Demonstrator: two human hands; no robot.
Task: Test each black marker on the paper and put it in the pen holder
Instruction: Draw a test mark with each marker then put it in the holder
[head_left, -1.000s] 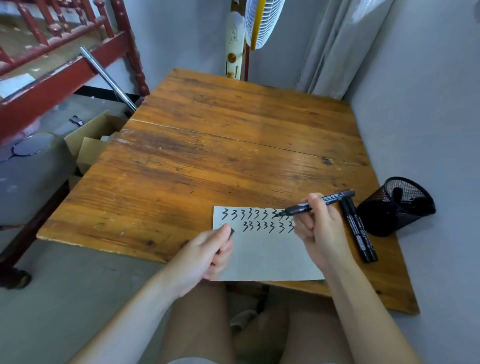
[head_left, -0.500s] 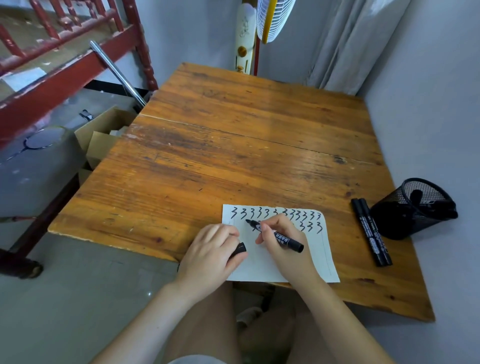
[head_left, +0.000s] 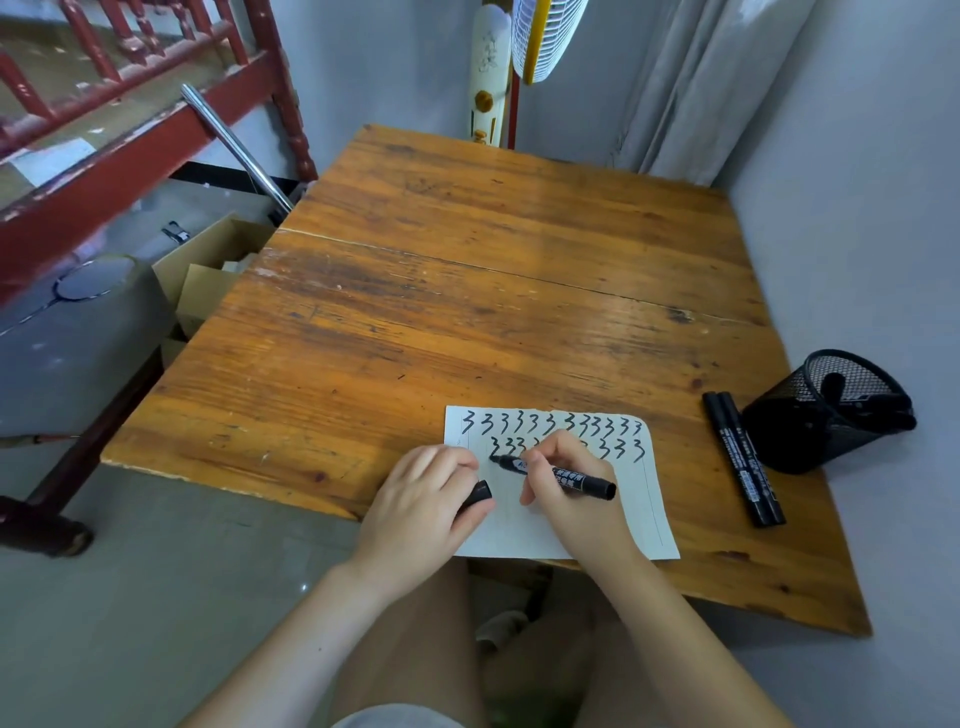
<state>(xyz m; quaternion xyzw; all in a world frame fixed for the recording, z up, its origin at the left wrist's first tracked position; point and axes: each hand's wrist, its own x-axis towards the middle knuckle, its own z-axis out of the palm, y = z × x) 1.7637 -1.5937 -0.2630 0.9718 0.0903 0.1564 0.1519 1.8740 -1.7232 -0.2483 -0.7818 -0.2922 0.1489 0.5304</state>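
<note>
A white paper (head_left: 644, 499) with two rows of black marks lies at the table's near edge. My right hand (head_left: 571, 493) grips an uncapped black marker (head_left: 576, 479), its tip touching the left end of the second row. My left hand (head_left: 423, 506) rests on the paper's left edge and holds the marker's black cap (head_left: 480, 492). Two capped black markers (head_left: 743, 460) lie side by side right of the paper. A black mesh pen holder (head_left: 815, 421), with markers inside, stands tilted at the table's right edge against the wall.
The wooden table (head_left: 467, 291) stands against a grey wall on the right. A cardboard box (head_left: 208, 270) sits on the floor by the table's left edge, beside a red wooden frame (head_left: 119, 140). A fan stand (head_left: 488, 73) is behind the table.
My right hand carried the marker from the right end of the second row to its left end and set the tip on the paper. The left hand still holds the cap.
</note>
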